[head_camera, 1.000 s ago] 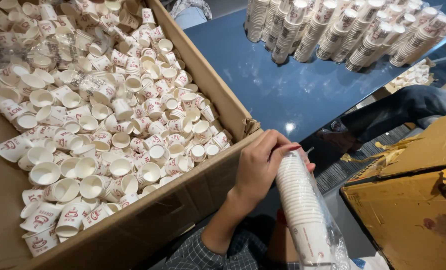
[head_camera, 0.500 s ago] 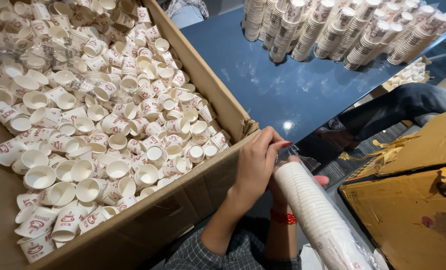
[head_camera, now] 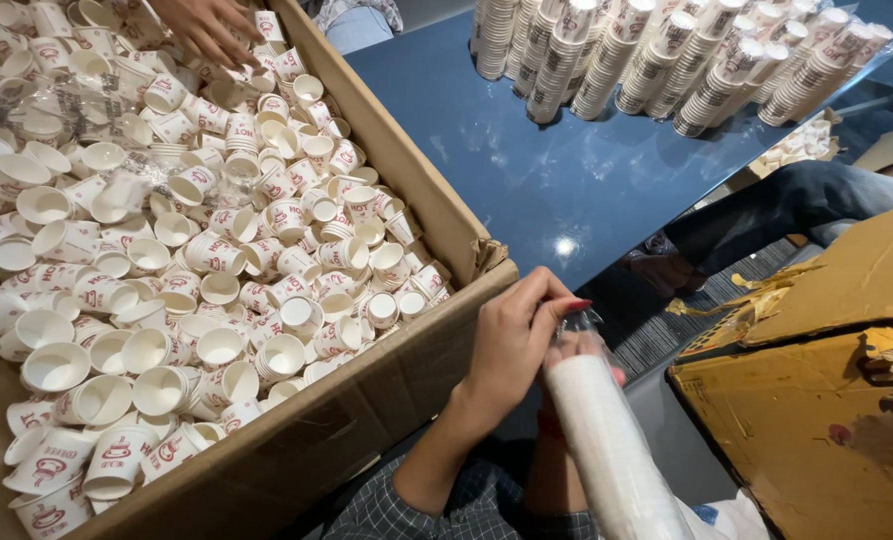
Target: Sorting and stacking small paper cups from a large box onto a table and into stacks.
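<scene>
A long stack of white paper cups in a clear plastic sleeve (head_camera: 612, 450) leans up from the bottom of the view. My left hand (head_camera: 512, 340) pinches the bunched plastic at the top of the sleeve. My right hand (head_camera: 582, 350) is mostly hidden behind the sleeve's top; only its fingertips show around the stack. To the left, a big cardboard box (head_camera: 407, 180) is filled with several loose white paper cups with red print (head_camera: 217, 260).
Another person's hand (head_camera: 202, 25) reaches into the box's far end. Several sleeved cup stacks (head_camera: 667, 60) lie on the dark blue table (head_camera: 527, 180). A second cardboard box (head_camera: 817, 400) stands at the right; a person's dark-trousered leg (head_camera: 767, 215) is beyond it.
My left hand has shifted from gripping the sleeve's top to pinching its plastic end. Another person's hand has come into view at the box's far end. The view has tilted slightly.
</scene>
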